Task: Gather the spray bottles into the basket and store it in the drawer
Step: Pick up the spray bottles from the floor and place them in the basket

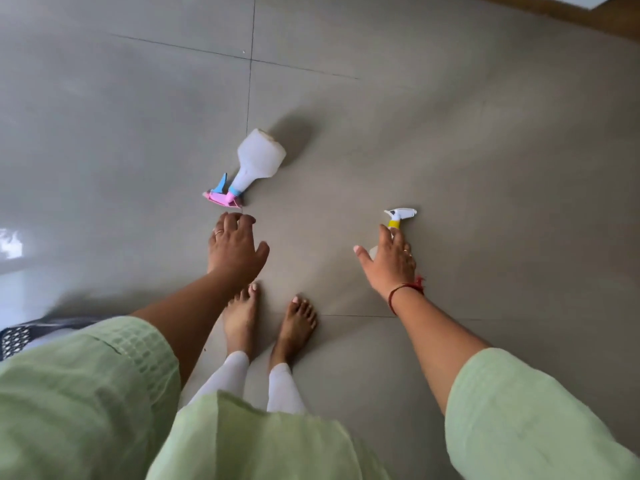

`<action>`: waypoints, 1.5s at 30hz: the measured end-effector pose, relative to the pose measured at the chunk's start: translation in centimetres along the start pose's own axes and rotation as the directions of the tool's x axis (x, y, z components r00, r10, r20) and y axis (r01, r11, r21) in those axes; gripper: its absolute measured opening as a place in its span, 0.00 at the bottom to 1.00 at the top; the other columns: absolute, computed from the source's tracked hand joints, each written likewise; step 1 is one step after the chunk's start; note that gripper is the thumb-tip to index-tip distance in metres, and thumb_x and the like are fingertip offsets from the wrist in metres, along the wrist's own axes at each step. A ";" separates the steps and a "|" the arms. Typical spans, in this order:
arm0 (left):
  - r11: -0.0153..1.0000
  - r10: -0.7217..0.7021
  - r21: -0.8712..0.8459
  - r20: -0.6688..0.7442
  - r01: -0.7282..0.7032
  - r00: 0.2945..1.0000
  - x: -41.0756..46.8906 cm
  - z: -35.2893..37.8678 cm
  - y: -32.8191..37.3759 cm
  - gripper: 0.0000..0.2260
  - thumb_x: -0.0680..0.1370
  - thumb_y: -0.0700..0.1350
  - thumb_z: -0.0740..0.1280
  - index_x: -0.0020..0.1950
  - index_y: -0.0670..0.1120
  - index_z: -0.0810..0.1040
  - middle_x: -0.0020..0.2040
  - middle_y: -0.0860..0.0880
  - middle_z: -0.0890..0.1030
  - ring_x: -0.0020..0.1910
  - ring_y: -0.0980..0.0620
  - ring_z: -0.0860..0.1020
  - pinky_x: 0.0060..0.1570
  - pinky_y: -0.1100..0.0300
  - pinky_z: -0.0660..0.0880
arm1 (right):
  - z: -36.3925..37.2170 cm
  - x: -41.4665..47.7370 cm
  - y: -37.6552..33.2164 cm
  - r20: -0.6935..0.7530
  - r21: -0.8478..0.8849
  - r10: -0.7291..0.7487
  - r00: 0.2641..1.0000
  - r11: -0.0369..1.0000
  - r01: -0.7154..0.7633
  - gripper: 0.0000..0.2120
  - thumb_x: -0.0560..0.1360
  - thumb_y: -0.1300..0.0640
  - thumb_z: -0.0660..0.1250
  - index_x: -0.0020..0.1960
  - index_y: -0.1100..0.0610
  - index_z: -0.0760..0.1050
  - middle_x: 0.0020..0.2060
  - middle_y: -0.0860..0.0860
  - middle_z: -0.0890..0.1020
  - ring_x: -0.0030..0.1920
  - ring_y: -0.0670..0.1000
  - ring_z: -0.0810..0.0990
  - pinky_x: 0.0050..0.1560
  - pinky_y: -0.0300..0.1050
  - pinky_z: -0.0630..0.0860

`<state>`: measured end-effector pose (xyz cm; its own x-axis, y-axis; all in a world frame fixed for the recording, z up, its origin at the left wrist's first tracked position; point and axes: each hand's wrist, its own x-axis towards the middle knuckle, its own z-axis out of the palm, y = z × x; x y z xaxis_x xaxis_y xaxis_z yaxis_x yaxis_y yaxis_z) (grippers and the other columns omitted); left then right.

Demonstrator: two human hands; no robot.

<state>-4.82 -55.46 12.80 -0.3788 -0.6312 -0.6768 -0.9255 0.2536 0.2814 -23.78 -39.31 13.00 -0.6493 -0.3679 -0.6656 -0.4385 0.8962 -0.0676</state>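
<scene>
Right grip [389, 259] touches one of two spray bottles [398, 218].

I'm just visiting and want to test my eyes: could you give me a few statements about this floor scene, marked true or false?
1. The pink-and-blue spray bottle lies on its side on the tiled floor. True.
2. The left hand already holds it. False: the hand is short of its nozzle, not touching.
3. The right hand is at the yellow-collared bottle. True.
4. A basket stands between the bottles. False: no basket is in view.
</scene>
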 end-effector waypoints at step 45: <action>0.739 -0.455 -0.573 -0.034 0.356 0.890 16.6 5.5 -8.5 0.28 0.77 0.53 0.66 0.70 0.42 0.60 0.61 0.41 0.75 0.45 0.46 0.77 0.39 0.58 0.71 | 10.7 13.3 -6.8 -0.059 0.137 -0.191 0.980 0.971 0.197 0.18 0.73 0.53 0.67 0.59 0.60 0.69 0.50 0.60 0.80 0.48 0.63 0.79 0.40 0.46 0.68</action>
<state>-3.34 -64.05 -4.61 0.0845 -0.7020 -0.7072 -0.8149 -0.4571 0.3563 -22.74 -47.61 -3.35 -0.5891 -0.5459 -0.5958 -0.4687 0.8314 -0.2985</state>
